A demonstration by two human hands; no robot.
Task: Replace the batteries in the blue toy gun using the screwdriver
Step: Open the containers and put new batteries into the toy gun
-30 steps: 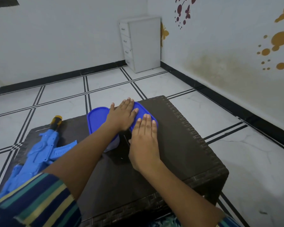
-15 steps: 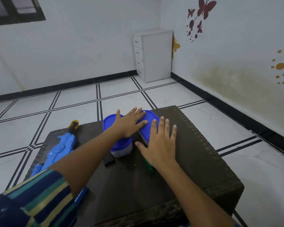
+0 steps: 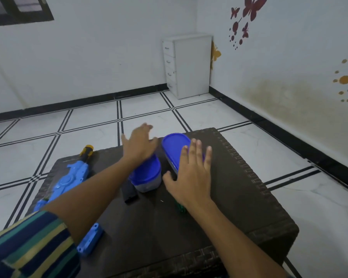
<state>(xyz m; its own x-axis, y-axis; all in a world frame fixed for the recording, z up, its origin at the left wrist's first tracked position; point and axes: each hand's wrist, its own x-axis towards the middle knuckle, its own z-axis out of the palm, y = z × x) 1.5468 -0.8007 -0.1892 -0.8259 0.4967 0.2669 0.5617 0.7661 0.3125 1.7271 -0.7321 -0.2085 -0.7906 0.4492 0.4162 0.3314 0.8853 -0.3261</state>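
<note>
The blue toy gun [image 3: 68, 177] with a yellow and black muzzle lies along the left side of the dark wicker table [image 3: 239, 197], partly hidden by my left forearm. My left hand [image 3: 138, 146] is spread flat, fingers straight, above a round blue-lidded container [image 3: 147, 177]. My right hand [image 3: 191, 175] is open too, fingers straight, over the near end of an oval blue-lidded container [image 3: 174, 147]. A green-handled tool [image 3: 180, 207] peeks out under my right wrist. A small black block [image 3: 130, 194] lies beside the round container.
A white drawer cabinet [image 3: 189, 65] stands in the far corner of the tiled floor. The wall on the right carries butterfly stickers. The table's right edge drops off to the floor.
My left hand has lifted off the containers and drifted left and away. My right hand has slid to the right side of the oval container. The camera has tilted up.
</note>
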